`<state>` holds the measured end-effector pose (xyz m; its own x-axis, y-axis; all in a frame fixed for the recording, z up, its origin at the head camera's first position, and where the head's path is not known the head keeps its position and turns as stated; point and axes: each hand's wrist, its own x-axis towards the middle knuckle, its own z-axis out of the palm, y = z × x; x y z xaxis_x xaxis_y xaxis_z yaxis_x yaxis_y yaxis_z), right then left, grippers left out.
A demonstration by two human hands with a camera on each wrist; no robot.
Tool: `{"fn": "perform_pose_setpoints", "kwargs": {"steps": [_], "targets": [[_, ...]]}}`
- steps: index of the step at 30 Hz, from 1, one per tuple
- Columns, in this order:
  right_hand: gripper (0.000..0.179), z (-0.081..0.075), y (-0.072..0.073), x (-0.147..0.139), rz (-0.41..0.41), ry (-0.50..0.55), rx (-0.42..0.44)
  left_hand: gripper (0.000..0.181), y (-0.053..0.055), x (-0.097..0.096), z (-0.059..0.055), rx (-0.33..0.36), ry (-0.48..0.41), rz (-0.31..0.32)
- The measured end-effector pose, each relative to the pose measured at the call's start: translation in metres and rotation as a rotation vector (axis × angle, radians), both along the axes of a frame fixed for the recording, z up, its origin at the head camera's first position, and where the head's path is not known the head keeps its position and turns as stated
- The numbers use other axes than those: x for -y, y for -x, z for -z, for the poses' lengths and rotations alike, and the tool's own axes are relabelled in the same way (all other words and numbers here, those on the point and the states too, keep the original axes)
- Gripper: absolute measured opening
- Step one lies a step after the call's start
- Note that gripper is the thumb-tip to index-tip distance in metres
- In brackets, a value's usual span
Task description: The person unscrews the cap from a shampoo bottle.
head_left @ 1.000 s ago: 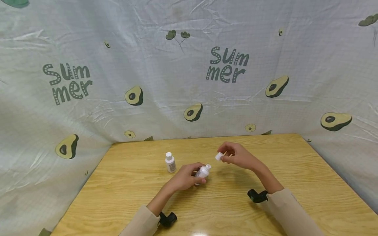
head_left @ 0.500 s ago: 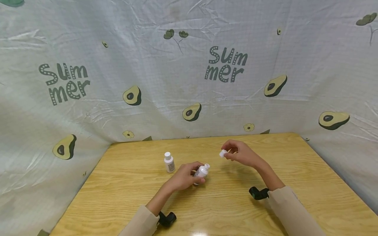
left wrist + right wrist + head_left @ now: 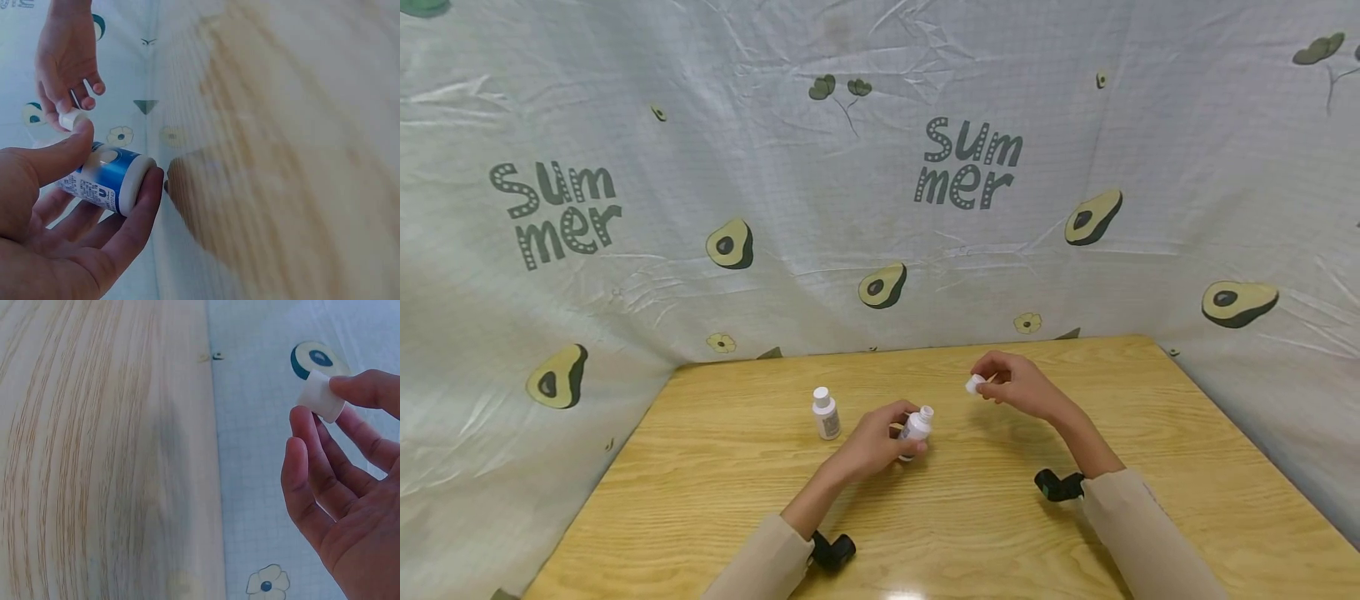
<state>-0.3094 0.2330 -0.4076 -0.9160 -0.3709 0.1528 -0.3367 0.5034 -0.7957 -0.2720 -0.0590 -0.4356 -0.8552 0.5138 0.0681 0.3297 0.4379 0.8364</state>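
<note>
Open bottle: small white plastic bottle (image 3: pixel 917 426), in the left hand near the middle of the table; neck bare, mouth up, leaning a little to the right in the head view. Left wrist view gives a blue label with fine dark print. Whether the base clears the wood, cannot tell.
Left grip: left hand (image 3: pixel 872 442) curled round the bottle's body, closed to its width, thumb on one side and fingers on the other; one finger lies at the base.
Cap: white screw cap (image 3: pixel 974 384), off the bottle, above the table, to the right of the bare neck and well apart from it.
Right grip: right hand (image 3: pixel 1018 385) pinches the cap between thumb and fingertips, gap no wider than the cap; the other fingers loosely bent.
Second bottle: white, capped (image 3: pixel 826 417), upright on the table just left of the left hand, untouched; printed label faces forward.
Wrists: beige left sleeve (image 3: pixel 767 560) and beige right sleeve (image 3: pixel 1150 533); black camera at the left wrist (image 3: pixel 835 552), another at the right (image 3: pixel 1058 485).
Surface: light wood-grain table (image 3: pixel 700 475).
Backdrop: pale creased cloth (image 3: pixel 805 183) behind and at both sides, printed with avocado halves, flowers and "summer".
</note>
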Motion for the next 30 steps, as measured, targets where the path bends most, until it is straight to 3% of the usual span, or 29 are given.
{"fn": "perform_pose_setpoints", "kwargs": {"steps": [7,15,23,30], "targets": [[0.029,0.003,0.003,-0.006,0.026,-0.012,0.012,0.046,0.012,-0.014,0.0,0.105,-0.083,-0.07],[0.031,0.007,0.005,-0.009,0.034,-0.01,0.023,0.046,0.033,-0.034,-0.003,0.169,-0.202,-0.185],[0.031,0.009,0.005,-0.012,0.021,-0.011,0.032,0.046,0.054,-0.053,0.0,0.134,-0.283,-0.316],[0.027,0.009,0.005,-0.013,0.012,-0.003,0.035,0.047,0.062,-0.059,0.001,0.135,-0.309,-0.399]]}}
